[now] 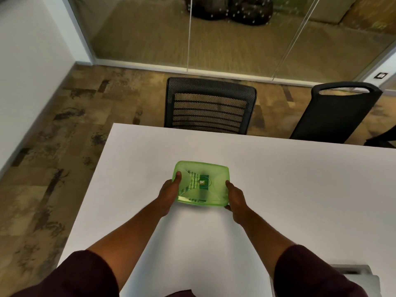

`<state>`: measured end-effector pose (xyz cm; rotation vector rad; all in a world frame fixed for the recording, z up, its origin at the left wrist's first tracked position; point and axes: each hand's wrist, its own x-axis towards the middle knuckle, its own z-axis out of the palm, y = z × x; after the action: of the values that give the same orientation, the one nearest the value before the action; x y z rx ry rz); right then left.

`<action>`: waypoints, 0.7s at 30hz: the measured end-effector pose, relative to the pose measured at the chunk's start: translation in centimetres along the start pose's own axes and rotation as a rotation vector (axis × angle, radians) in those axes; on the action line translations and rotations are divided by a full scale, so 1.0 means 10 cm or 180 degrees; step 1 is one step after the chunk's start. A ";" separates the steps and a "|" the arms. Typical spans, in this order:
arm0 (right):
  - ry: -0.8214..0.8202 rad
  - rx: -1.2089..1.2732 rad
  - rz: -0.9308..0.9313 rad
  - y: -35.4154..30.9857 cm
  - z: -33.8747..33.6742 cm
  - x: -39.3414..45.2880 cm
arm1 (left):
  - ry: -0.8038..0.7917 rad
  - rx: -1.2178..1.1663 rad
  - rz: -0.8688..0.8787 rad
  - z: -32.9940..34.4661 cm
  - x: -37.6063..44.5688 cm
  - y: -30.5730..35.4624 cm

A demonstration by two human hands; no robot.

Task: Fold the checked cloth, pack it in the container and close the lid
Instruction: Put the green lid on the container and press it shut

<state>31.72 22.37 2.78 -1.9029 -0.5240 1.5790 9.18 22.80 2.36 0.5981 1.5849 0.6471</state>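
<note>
left hand (170, 192) grips container (222, 203) left side, thumb on lid (212, 168) | right hand (234, 197) grips right side | cloth (189, 179) inside | on worktop (278, 189)

A white table (278, 189) fills the lower middle of the frame. Behind its far edge stands a black mesh-backed chair (211, 106), with a second black chair (336, 112) at right. Glass partition (188, 33) across the top, patterned carpet (64, 129) at left
</note>
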 end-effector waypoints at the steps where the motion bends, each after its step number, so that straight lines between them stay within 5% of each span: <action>1: 0.0017 0.0005 -0.0018 -0.07 0.02 0.05 | 0.0005 0.0009 0.0014 0.01 0.06 0.07; 21: 0.0105 -0.0031 -0.0093 -1.13 0.34 1.46 | -0.0131 0.0134 0.0121 0.19 1.44 1.10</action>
<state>32.40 40.83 -0.79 -1.9168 -0.5438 1.5267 9.64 40.81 -0.10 0.6702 1.5553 0.6274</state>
